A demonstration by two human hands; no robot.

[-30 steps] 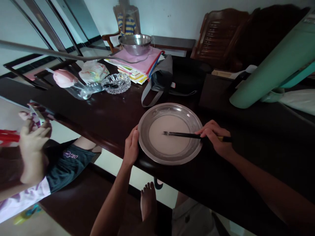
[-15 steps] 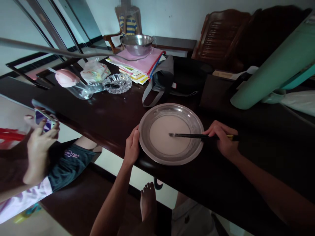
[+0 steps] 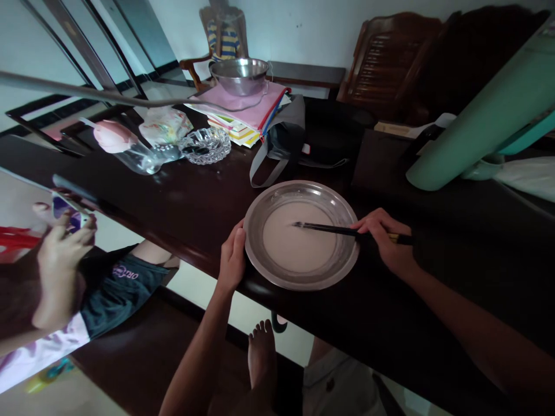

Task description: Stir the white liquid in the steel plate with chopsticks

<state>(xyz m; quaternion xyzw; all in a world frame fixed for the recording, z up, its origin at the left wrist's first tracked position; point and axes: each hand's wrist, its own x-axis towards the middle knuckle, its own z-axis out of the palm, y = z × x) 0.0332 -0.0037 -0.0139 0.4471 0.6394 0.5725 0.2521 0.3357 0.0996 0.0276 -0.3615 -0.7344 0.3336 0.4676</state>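
A round metal plate [image 3: 260, 200] holding a pale liquid batter [image 3: 295, 248] sits near the front edge of a dark wooden table [image 3: 182, 208]. My left hand [image 3: 232, 260] grips the plate's left rim. My right hand [image 3: 384, 240] is closed on dark chopsticks [image 3: 325, 229] whose tips rest in the batter, toward its upper middle.
A grey bag [image 3: 286, 141], a glass dish [image 3: 206, 145], a pink-capped clear bottle [image 3: 124, 147], stacked books with a steel bowl [image 3: 239, 75] and a green cylinder [image 3: 481, 121] lie behind the plate. Another person's hand [image 3: 60, 254] holds a phone at left.
The chopstick tips swung from mid-plate to the right, then up toward the upper middle of the batter. The other person's hand shifted slightly with the phone.
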